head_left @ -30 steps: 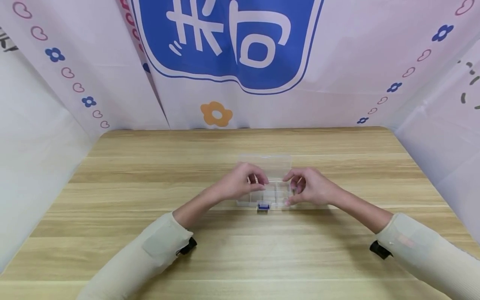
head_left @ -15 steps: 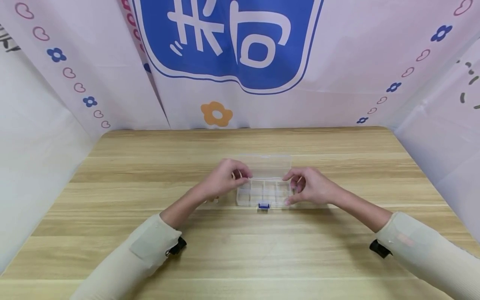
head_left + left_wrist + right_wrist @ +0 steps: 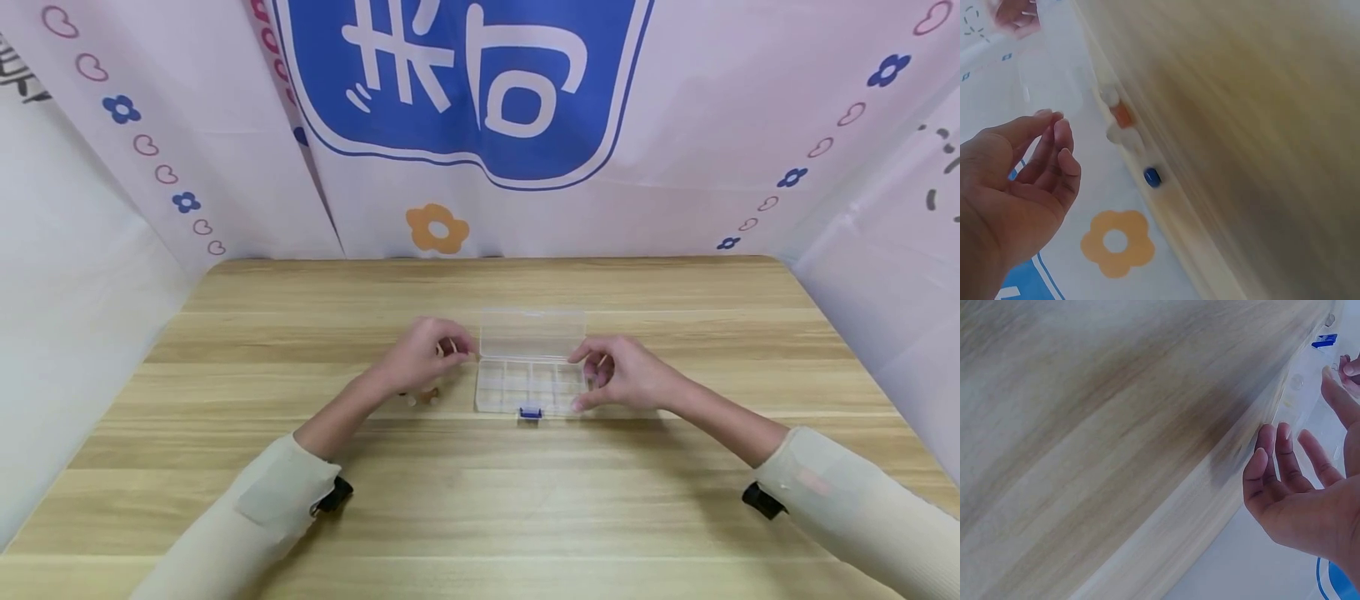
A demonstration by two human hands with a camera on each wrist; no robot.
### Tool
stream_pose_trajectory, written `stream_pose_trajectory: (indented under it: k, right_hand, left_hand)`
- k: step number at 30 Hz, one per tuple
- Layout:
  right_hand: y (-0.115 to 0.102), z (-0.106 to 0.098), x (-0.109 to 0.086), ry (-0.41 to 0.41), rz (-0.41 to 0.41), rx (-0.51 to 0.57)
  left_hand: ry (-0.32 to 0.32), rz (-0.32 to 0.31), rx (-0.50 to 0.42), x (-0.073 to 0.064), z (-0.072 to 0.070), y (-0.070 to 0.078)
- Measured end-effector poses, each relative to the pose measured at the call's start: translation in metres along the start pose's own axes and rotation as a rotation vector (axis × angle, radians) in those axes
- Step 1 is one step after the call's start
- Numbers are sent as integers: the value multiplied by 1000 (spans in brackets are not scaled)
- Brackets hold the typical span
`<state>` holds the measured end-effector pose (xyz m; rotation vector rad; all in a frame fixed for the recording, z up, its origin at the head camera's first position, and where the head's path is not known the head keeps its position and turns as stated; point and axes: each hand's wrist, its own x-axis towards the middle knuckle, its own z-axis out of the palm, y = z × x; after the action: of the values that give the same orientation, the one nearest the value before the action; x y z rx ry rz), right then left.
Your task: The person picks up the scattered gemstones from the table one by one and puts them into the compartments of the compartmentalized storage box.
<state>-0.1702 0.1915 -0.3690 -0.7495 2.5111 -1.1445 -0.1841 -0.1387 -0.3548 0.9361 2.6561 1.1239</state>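
A clear plastic compartment box (image 3: pixel 528 387) with a blue latch (image 3: pixel 530 413) lies on the table, its clear lid (image 3: pixel 532 333) raised at the back. My right hand (image 3: pixel 626 373) holds the box's right end between thumb and fingers. Just off the left end is my left hand (image 3: pixel 427 354), thumb and fingertips brought together. I cannot tell whether something tiny is between them. Beside the box, partly behind that hand, small pieces lie on the table: a blue one (image 3: pixel 1152 177), an orange one (image 3: pixel 1120 115) and whitish ones (image 3: pixel 1124 137).
The wooden tabletop (image 3: pixel 540 517) extends around the box. A printed white cloth (image 3: pixel 675 192) hangs along the back edge, with more white cloth at both sides. Black wrist mounts (image 3: pixel 763 500) sit below the sleeves.
My left hand has moved left from over the compartments to beyond the box's left end, uncovering the compartments and some small pieces. My right hand has stayed on the box.
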Motion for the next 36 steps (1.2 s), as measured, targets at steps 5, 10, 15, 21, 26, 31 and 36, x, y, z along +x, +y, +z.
stream_pose_trajectory:
  k: [5, 10, 15, 21, 26, 31, 36]
  right_hand:
    - [0, 0, 0, 2, -7, 0]
    - [0, 0, 0, 3, -10, 1]
    - [0, 0, -1, 3, -9, -3]
    - [1, 0, -1, 5, -14, -7]
    - [0, 0, -1, 5, -14, -5]
    - [-1, -1, -1, 5, -10, -5]
    - [-1, -1, -2, 0, -7, 6]
  left_hand:
    - [-9, 6, 26, -8, -6, -8]
    - [-20, -35, 57, -13, -11, -14]
    - [-51, -66, 89, -18, -13, -17]
    - [-83, -49, 127, -22, -16, -20]
    - [-141, -33, 121, -22, -20, -23]
    - [-215, -36, 110, -23, -22, -23]
    - [-273, -92, 98, -25, -24, -21]
